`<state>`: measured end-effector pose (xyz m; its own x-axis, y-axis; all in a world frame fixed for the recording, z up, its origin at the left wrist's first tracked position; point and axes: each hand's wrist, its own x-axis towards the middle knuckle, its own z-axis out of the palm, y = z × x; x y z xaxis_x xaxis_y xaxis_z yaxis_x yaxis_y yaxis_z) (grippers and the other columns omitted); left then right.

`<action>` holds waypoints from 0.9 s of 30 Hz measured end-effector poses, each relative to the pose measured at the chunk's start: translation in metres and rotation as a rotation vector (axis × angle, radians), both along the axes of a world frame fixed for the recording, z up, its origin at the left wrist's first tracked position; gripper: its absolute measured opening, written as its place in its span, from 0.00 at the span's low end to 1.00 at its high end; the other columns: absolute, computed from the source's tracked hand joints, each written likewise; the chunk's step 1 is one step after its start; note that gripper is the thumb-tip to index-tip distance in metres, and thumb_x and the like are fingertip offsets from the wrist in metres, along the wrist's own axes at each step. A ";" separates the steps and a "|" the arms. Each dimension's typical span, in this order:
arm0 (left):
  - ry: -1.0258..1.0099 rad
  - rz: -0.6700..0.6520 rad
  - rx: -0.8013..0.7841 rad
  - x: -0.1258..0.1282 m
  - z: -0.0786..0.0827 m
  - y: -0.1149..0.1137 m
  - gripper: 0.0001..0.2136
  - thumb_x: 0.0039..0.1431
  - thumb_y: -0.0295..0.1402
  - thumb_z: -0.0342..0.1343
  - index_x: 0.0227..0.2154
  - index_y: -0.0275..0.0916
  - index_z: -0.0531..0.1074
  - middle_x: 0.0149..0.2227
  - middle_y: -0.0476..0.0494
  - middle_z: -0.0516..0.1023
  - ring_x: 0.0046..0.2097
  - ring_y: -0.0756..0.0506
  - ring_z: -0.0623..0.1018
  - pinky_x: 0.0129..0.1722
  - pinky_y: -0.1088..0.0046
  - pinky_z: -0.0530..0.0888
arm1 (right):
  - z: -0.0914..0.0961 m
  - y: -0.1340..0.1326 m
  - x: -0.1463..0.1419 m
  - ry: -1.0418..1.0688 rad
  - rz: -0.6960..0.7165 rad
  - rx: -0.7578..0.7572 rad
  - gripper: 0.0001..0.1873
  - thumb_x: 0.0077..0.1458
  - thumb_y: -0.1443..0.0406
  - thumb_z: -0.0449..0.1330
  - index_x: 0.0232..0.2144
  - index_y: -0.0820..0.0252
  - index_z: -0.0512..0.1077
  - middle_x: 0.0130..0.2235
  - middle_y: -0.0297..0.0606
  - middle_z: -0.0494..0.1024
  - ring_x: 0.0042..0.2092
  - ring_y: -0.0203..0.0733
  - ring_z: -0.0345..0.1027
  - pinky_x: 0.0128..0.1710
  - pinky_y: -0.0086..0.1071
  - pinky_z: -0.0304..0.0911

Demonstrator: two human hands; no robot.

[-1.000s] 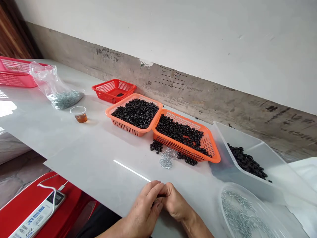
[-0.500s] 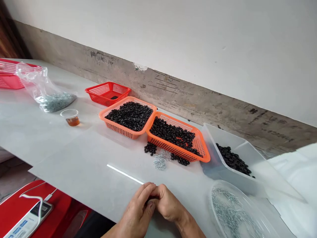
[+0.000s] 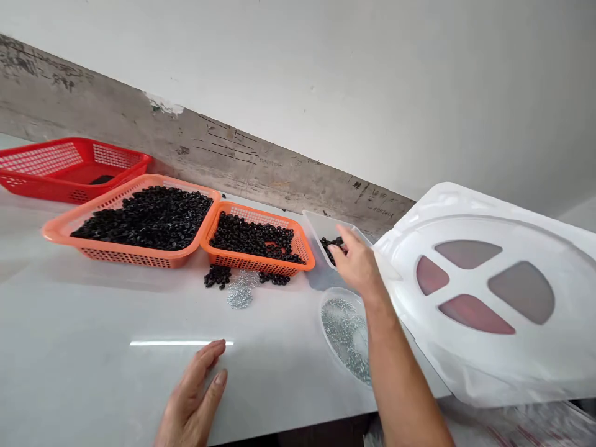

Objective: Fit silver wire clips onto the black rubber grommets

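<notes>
My right hand [image 3: 356, 264] reaches over the clear plastic bin [image 3: 313, 228] that holds black rubber rings [image 3: 331, 243]; its fingers curl down over them, and whether they grip anything is hidden. My left hand [image 3: 195, 388] lies flat and open on the white table [image 3: 93, 347] near its front edge, holding nothing. Under my right forearm sits a clear dish [image 3: 342, 329] of small silver springs.
Two orange baskets [image 3: 139, 256] [image 3: 261, 264] full of black rings stand at the back, with a red basket [image 3: 69, 162] behind on the left. Loose rings [image 3: 216, 276] and a spring pile [image 3: 239, 297] lie before them. A large white moulded tray [image 3: 488, 292] leans at the right.
My hands were joined at the table's front edge; now they have parted. The right hand has gone out to the clear bin and the left lies flat. The view swung right.
</notes>
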<state>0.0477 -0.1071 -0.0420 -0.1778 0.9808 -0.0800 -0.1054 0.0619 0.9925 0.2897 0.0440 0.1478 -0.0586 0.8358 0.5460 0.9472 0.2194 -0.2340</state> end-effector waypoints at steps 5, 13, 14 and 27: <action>0.056 0.031 0.072 0.002 -0.002 0.001 0.17 0.53 0.44 0.54 0.42 0.42 0.73 0.51 0.42 0.71 0.55 0.38 0.68 0.57 0.58 0.63 | -0.007 0.001 -0.007 -0.137 0.083 0.049 0.23 0.55 0.63 0.52 0.53 0.64 0.63 0.56 0.49 0.63 0.55 0.50 0.58 0.52 0.42 0.57; 0.067 0.021 0.109 0.002 0.000 0.002 0.15 0.52 0.43 0.54 0.38 0.40 0.75 0.48 0.40 0.74 0.53 0.39 0.70 0.54 0.61 0.66 | -0.100 0.008 -0.042 -0.324 -0.032 -0.531 0.07 0.53 0.70 0.53 0.31 0.62 0.72 0.32 0.43 0.76 0.37 0.43 0.69 0.35 0.30 0.58; 0.067 0.019 0.113 0.002 0.000 0.002 0.14 0.52 0.43 0.54 0.38 0.41 0.75 0.48 0.40 0.74 0.53 0.39 0.70 0.54 0.61 0.67 | -0.109 0.014 -0.040 -0.326 -0.057 -0.534 0.07 0.53 0.71 0.53 0.31 0.63 0.72 0.32 0.43 0.76 0.37 0.43 0.69 0.34 0.30 0.58; 0.092 0.034 0.105 0.002 -0.004 0.001 0.12 0.53 0.42 0.55 0.37 0.43 0.76 0.47 0.44 0.75 0.52 0.40 0.71 0.51 0.68 0.71 | -0.164 0.033 -0.026 -0.299 -0.096 -0.440 0.10 0.52 0.73 0.53 0.37 0.65 0.71 0.41 0.44 0.75 0.43 0.46 0.64 0.45 0.30 0.54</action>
<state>0.0493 -0.1064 -0.0460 -0.2129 0.9762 0.0412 -0.0137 -0.0451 0.9989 0.2639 0.0774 -0.0164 -0.0699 0.9910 0.1139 0.9975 0.0705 -0.0011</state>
